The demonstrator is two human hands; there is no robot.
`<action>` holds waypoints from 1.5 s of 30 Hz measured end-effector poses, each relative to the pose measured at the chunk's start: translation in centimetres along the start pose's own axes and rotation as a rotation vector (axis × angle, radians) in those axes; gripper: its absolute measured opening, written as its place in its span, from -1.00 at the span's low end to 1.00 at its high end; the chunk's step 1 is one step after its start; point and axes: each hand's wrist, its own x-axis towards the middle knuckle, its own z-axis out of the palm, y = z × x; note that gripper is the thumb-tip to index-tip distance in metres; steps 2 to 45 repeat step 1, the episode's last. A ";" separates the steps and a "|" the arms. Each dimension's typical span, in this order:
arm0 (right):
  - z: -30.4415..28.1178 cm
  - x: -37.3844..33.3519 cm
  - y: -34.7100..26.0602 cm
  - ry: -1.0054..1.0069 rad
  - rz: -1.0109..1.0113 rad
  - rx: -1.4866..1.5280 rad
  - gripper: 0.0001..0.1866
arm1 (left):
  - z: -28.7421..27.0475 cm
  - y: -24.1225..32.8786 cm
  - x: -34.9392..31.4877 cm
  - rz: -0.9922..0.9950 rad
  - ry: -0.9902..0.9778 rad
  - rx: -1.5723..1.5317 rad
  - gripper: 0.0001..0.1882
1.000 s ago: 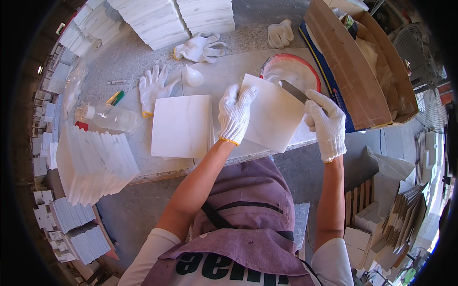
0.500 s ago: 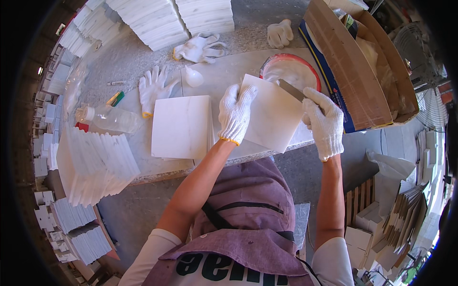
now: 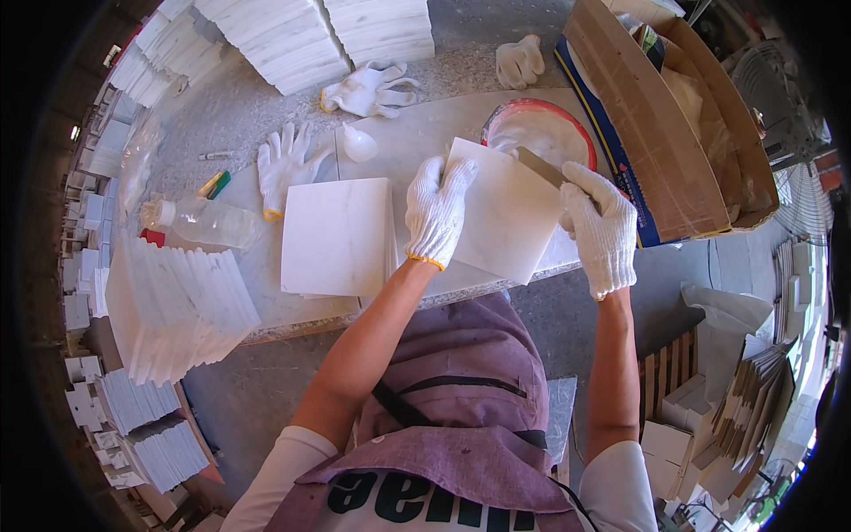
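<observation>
A square white marble tile is tilted up near the table's front edge. My left hand, in a white knit glove, grips the tile by its left side. My right hand, gloved too, is closed on a putty knife, its flat blade lying along the tile's upper right edge. Just behind the tile stands a red-rimmed tub of white paste. To the left of my left hand lies a stack of square marble tiles.
Loose white gloves, a white rubber bulb and a clear bottle lie on the table. Tiles stand in a row at front left, with tall stacks behind. An open cardboard box stands at the right.
The putty knife's blade has shifted very slightly along the tile's upper right edge with my right hand. My left hand and the tile have stayed in place.
</observation>
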 end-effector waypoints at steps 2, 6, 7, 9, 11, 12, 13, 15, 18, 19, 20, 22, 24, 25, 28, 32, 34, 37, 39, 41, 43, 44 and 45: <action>0.0 0.0 0.0 -0.001 0.005 0.004 -0.73 | 0.0 0.1 -0.1 0.002 -0.004 0.016 -0.59; 0.0 0.0 0.0 -0.001 0.005 0.004 -0.73 | 0.0 0.1 -0.1 0.002 -0.004 0.016 -0.59; 0.0 0.0 0.0 -0.001 0.005 0.004 -0.73 | 0.0 0.1 -0.1 0.002 -0.004 0.016 -0.59; 0.0 0.0 0.0 -0.001 0.005 0.004 -0.73 | 0.0 0.1 -0.1 0.002 -0.004 0.016 -0.59; 0.0 0.0 0.0 -0.001 0.005 0.004 -0.73 | 0.0 0.1 -0.1 0.002 -0.004 0.016 -0.59; 0.0 0.0 0.0 -0.001 0.005 0.004 -0.73 | 0.0 0.1 -0.1 0.002 -0.004 0.016 -0.59; 0.0 0.0 0.0 -0.001 0.005 0.004 -0.73 | 0.0 0.1 -0.1 0.002 -0.004 0.016 -0.59; 0.0 0.0 0.0 -0.001 0.005 0.004 -0.73 | 0.0 0.1 -0.1 0.002 -0.004 0.016 -0.59; 0.0 0.0 0.0 -0.001 0.005 0.004 -0.73 | 0.0 0.1 -0.1 0.002 -0.004 0.016 -0.59; 0.0 0.0 0.0 -0.001 0.005 0.004 -0.73 | 0.0 0.1 -0.1 0.002 -0.004 0.016 -0.59; 0.0 0.0 0.0 -0.001 0.005 0.004 -0.73 | 0.0 0.1 -0.1 0.002 -0.004 0.016 -0.59; 0.0 0.0 0.0 -0.001 0.005 0.004 -0.73 | 0.0 0.1 -0.1 0.002 -0.004 0.016 -0.59; 0.0 0.0 0.0 -0.001 0.005 0.004 -0.73 | 0.0 0.1 -0.1 0.002 -0.004 0.016 -0.59; 0.0 0.0 0.0 -0.001 0.005 0.004 -0.73 | 0.0 0.1 -0.1 0.002 -0.004 0.016 -0.59; 0.0 0.0 0.0 -0.001 0.005 0.004 -0.73 | 0.0 0.1 -0.1 0.002 -0.004 0.016 -0.59; 0.0 0.0 0.0 -0.001 0.005 0.004 -0.73 | 0.0 0.1 -0.1 0.002 -0.004 0.016 -0.59; 0.0 0.0 0.0 -0.001 0.005 0.004 -0.73 | 0.0 0.1 -0.1 0.002 -0.004 0.016 -0.59; 0.0 0.0 0.0 -0.001 0.005 0.004 -0.73 | 0.0 0.1 -0.1 0.002 -0.004 0.016 -0.59; 0.0 0.0 0.0 -0.001 0.005 0.004 -0.73 | 0.0 0.1 -0.1 0.002 -0.004 0.016 -0.59; 0.0 0.0 0.0 -0.001 0.005 0.004 -0.73 | 0.0 0.1 -0.1 0.002 -0.004 0.016 -0.59; 0.0 0.0 0.0 -0.001 0.005 0.004 -0.73 | 0.0 0.1 -0.1 0.002 -0.004 0.016 -0.59; 0.0 0.0 0.0 -0.001 0.005 0.004 -0.73 | 0.0 0.1 -0.1 0.002 -0.004 0.016 -0.59; 0.0 0.0 0.0 -0.001 0.005 0.004 -0.73 | 0.0 0.1 -0.1 0.002 -0.004 0.016 -0.59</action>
